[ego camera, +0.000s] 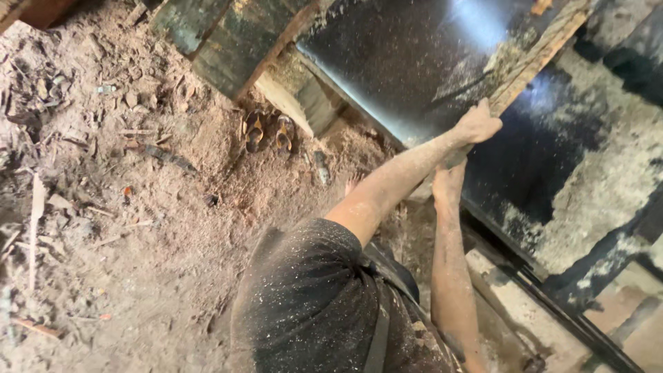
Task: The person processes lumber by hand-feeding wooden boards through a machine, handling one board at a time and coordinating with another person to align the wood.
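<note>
Both your hands are on the plank (545,52), a rough strip of wood lying along the dark panel (414,62) at the far right. If the plank is loose, it may slip sideways across the dusty panel, since sawdust coats everything and your grip sits only at its near end. A splinter is another fair risk from bare skin on wood this ragged.

Your left hand (478,124) is stretched out far, the arm nearly straight, fingers curled together over the plank's near end. Your right hand (449,181) sits just below it, wrist bent upward, the arm rising from the near right. I cannot tell how its fingers lie; they seem tucked under the plank's end, hidden by the left wrist.

To the left, the sawdust floor (138,262) is strewn with wood scraps, and a pair of sandals (269,132) lies beside the timber beams (228,48), well apart from your hands.
</note>
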